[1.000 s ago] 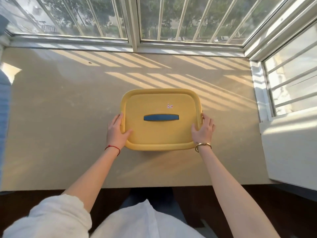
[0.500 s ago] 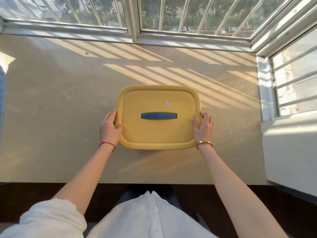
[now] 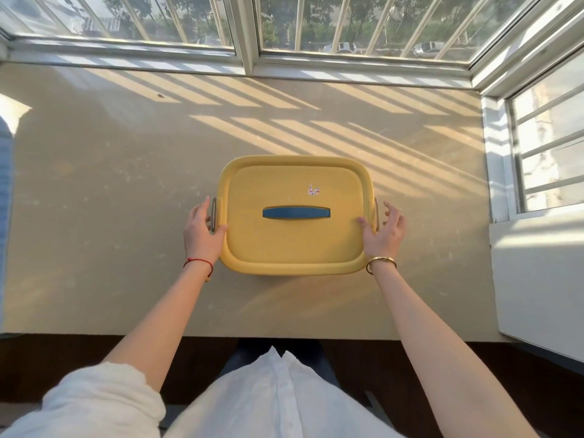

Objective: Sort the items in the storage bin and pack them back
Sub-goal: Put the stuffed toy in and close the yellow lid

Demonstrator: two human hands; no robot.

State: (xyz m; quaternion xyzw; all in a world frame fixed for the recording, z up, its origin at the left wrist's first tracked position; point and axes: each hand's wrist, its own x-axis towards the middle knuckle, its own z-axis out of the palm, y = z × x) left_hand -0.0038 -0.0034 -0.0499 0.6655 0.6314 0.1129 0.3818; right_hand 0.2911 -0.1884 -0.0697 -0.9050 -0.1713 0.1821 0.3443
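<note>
My left hand (image 3: 202, 235) is on the left side latch (image 3: 213, 214) of the storage bin (image 3: 297, 216): fingers curled round the outside of the grey clip, thumb pressed on the lid rim just inside it. The latch stands swung out from the bin wall. My right hand (image 3: 384, 233) is at the right edge: thumb tip touches the lid (image 3: 297, 248) near the rim, fingers spread and loosely bent in air beside the right side latch (image 3: 376, 213), gripping nothing. Can't tell if any fingertip touches that clip.

The bin sits between my hands, left hand at its 9 o'clock, right hand at its 3 o'clock. Yellow, rounded rectangle, lid still on. Blue handle (image 3: 296, 213) lies flat across the lid centre, running 9 to 3. Small pinkish sticker (image 3: 313, 190) at about 1 o'clock from the handle. Contents hidden under the lid.

The bin rests on the beige counter (image 3: 110, 200), roughly centre, slightly toward 3 o'clock. Striped sunlight falls across the counter at 12 to 2 o'clock from the bin. Barred window (image 3: 347, 23) runs along the 12 o'clock edge, a second window (image 3: 550, 147) at 3 o'clock.

Red string bracelet (image 3: 198, 262) on my left wrist, gold bangle (image 3: 380, 262) on my right. White shirt (image 3: 278, 403) at 6 o'clock, sleeve rolled up on my left arm.
</note>
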